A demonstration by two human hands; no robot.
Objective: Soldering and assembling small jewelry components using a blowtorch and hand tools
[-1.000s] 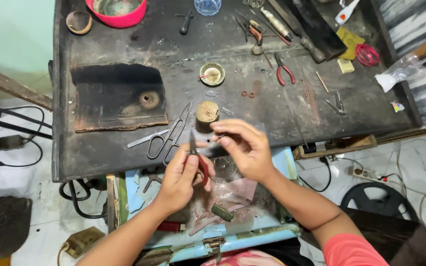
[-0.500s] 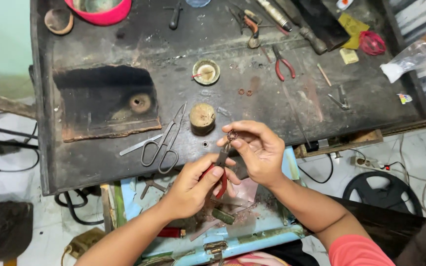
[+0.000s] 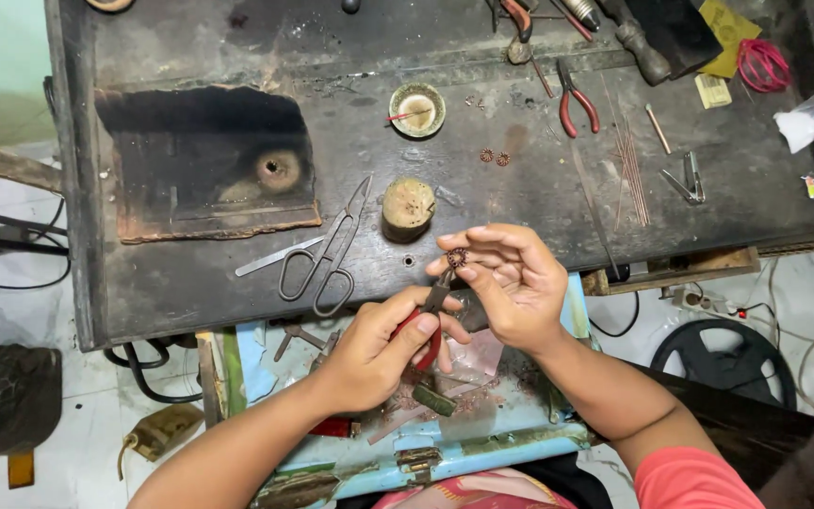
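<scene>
Leftmost, a charred rectangular block (image 3: 204, 165) is seen lying on the dark workbench (image 3: 539, 203), and a pair of metal shears (image 3: 324, 253) is laid just right of it, near the front edge. Below the bench edge, red-handled pliers (image 3: 429, 320) are gripped in the left hand (image 3: 383, 349), the fingers being curled tightly round the handles. The plier tips are pointed up at a small coppery ring-shaped piece (image 3: 456, 256), which is pinched between thumb and forefinger of the right hand (image 3: 511, 283), the other fingers being loosely spread. Behind the hands a round wooden stump (image 3: 408, 206) is set. Farther right, two small copper rings (image 3: 495, 156), another red pliers (image 3: 577, 98) and thin copper wires (image 3: 628, 155) are scattered.
</scene>
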